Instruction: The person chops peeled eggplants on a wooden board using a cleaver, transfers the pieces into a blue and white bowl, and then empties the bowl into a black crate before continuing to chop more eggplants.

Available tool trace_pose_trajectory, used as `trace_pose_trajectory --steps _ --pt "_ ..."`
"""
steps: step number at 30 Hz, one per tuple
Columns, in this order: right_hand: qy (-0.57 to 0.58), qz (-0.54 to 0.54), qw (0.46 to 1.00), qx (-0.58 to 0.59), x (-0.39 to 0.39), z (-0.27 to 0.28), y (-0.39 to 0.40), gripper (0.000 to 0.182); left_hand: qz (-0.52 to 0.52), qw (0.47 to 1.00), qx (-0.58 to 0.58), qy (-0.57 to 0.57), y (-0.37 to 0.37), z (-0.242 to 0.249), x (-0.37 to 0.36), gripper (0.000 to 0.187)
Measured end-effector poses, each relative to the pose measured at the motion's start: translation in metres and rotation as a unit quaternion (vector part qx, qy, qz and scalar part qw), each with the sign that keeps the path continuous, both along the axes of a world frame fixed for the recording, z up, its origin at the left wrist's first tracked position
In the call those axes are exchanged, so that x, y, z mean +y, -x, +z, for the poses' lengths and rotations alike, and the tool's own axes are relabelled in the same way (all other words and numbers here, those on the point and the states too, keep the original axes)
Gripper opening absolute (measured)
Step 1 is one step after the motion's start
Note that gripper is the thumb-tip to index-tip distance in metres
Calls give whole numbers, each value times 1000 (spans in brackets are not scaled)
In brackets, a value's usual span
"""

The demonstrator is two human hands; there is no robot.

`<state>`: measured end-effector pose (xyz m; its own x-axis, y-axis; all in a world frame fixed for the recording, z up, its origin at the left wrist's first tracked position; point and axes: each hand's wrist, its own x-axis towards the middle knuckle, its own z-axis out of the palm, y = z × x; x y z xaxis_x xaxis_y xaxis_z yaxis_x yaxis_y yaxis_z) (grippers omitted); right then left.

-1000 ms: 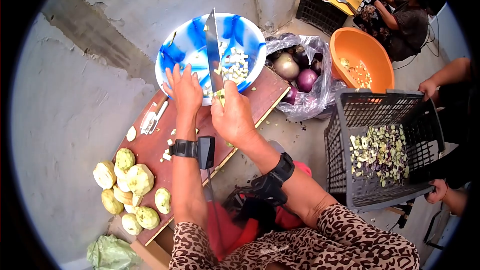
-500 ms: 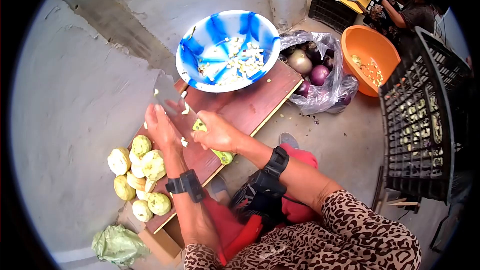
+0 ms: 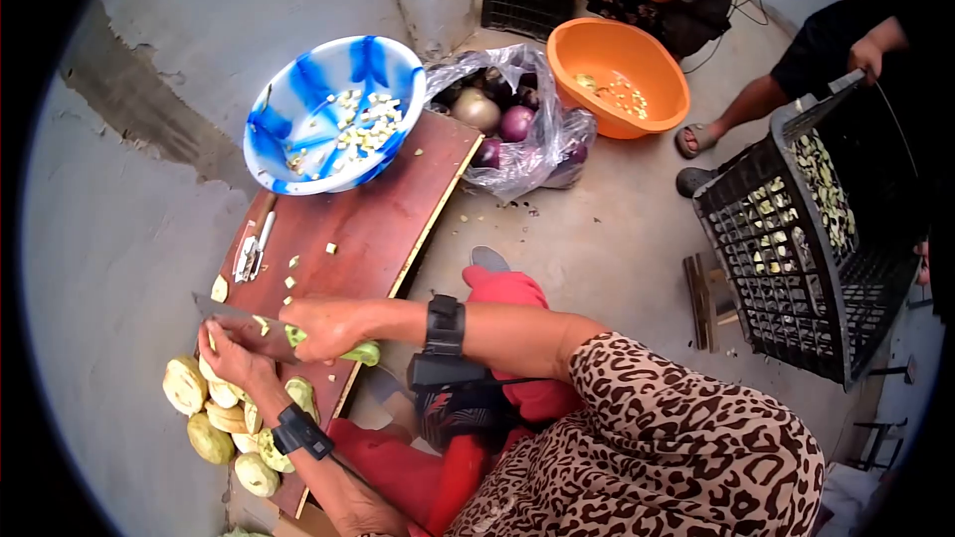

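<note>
My right hand (image 3: pixel 323 328) is closed around the green handle (image 3: pixel 365 352) of a broad-bladed knife (image 3: pixel 244 325), held over the red board with its blade pointing left. Pale bits cling to the blade. My left hand (image 3: pixel 237 358) is at the blade's lower edge, fingers curled, with a small pale bit at the fingertips. What it grips is mostly hidden. Beside and below it lies a pile of peeled eggplants (image 3: pixel 211 440), partly covered by my left forearm. A few pale cubes (image 3: pixel 331 249) lie on the red board (image 3: pixel 373 229).
A blue-and-white basin (image 3: pixel 288 104) with diced pieces stands at the board's far end. A peeler (image 3: pixel 261 247) lies nearby. Beyond are a plastic bag (image 3: pixel 542 149) of purple eggplants and an orange basin (image 3: pixel 582 40). A person's hand holds a tilted black crate (image 3: pixel 771 293). Another person sits behind.
My view has swung right, so the board and basin appear further left. The knife and my left hand are now nearer the eggplant pile. A person's legs and hand have appeared at the crate.
</note>
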<state>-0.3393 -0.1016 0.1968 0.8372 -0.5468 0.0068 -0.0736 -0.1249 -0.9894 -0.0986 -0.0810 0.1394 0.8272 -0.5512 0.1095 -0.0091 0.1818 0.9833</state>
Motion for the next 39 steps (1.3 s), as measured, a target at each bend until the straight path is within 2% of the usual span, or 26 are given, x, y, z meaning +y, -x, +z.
trace_pose_trajectory --steps 4,8,11,13,15,16,17,18,20,22,25,29,32,36,39 --pt "-5 -15 1000 -10 18 0 -10 21 57 997 -42 -36 -4 4 14 33" --pt "-22 -44 999 0 49 -8 4 21 58 994 84 -26 0 5 23 29" --pt "-7 -74 997 6 66 -10 26 19 -5 992 121 -23 -37 -38 17 26" --pt "-8 -91 996 4 81 -10 34 17 -82 985 147 28 -86 -86 13 10" --pt "-24 -113 993 -7 94 -12 38 17 -125 953 271 55 -115 -113 6 7" --pt "-33 -125 992 -12 100 -13 40 17 -147 930 331 68 -112 -107 8 9" --pt "-22 -130 991 -14 104 -16 44 18 -139 929 334 76 -105 -103 11 10" --pt "-23 -136 990 -13 110 -15 45 19 -127 931 337 53 -72 -61 22 9" --pt "-25 -150 988 -9 121 -13 45 20 -164 907 385 52 -71 -54 28 9" --pt "-40 -153 987 -12 129 -14 44 22 -225 860 455 46 -75 -55 34 10" --pt "-60 -160 985 -9 137 -23 38 22 -203 857 472 31 -69 -51 39 8" --pt "-66 -174 983 8 143 -29 32 20 -200 882 426 20 -60 -47 42 6" --pt "-87 -176 981 2 144 -29 30 20 -184 875 448 0 -52 -38 38 7" --pt "-99 -203 974 -18 145 -38 26 20 -215 857 468 2 -42 -26 39 8" --pt "-102 -211 972 -25 143 -41 27 20 -204 863 462 -7 -40 -24 38 8"
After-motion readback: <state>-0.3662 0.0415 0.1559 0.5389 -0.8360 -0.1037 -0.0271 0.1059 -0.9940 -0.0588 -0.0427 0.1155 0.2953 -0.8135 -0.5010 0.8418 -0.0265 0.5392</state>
